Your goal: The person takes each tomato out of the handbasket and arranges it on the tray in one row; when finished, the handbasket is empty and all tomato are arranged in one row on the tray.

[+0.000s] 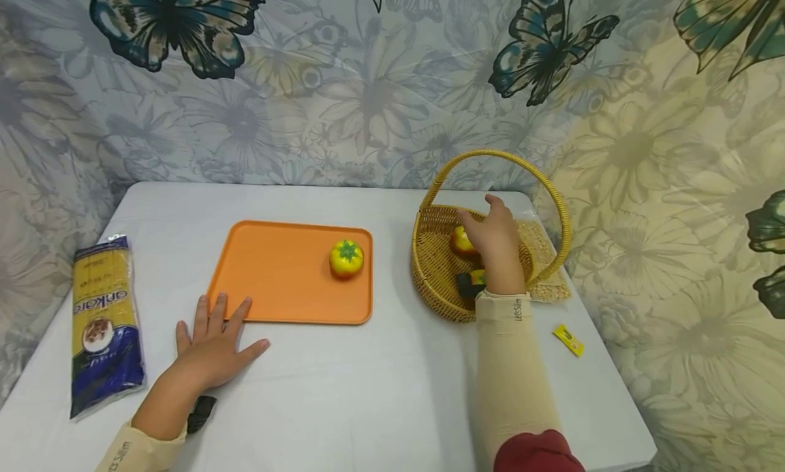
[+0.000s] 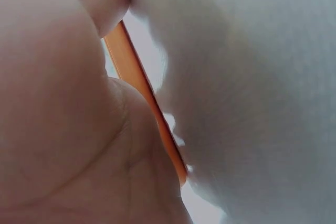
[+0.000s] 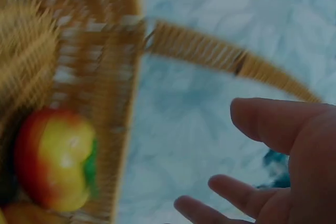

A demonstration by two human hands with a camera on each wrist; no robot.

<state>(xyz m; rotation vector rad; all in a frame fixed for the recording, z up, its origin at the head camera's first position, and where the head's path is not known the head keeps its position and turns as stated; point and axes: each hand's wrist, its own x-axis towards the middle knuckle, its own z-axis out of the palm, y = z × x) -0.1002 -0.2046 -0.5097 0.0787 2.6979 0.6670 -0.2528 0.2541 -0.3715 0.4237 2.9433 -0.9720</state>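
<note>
My right hand [image 1: 498, 237] hovers over the wicker basket [image 1: 429, 295], its fingers spread and holding nothing. Below it, inside the basket, lies a red-and-yellow tomato-shaped fruit [image 3: 58, 161] with a green leafy top. A black-and-yellow item [image 1: 470, 285] is beside that fruit, partly hidden by my wrist. A similar yellow fruit [image 1: 346, 259] with a green star-shaped top sits on the right side of the orange tray [image 1: 276, 274]. Across the tray's near left edge lies my left hand [image 1: 211, 353], fingers spread, with its fingertips over the rim.
A blue-and-yellow packet [image 1: 105, 329] lies at the table's left side. Behind the basket, at right, is a clear bag of pale grains [image 1: 546, 261]. A small yellow sachet [image 1: 568, 340] lies near the right edge. The basket's handle [image 1: 561, 213] arches high above it.
</note>
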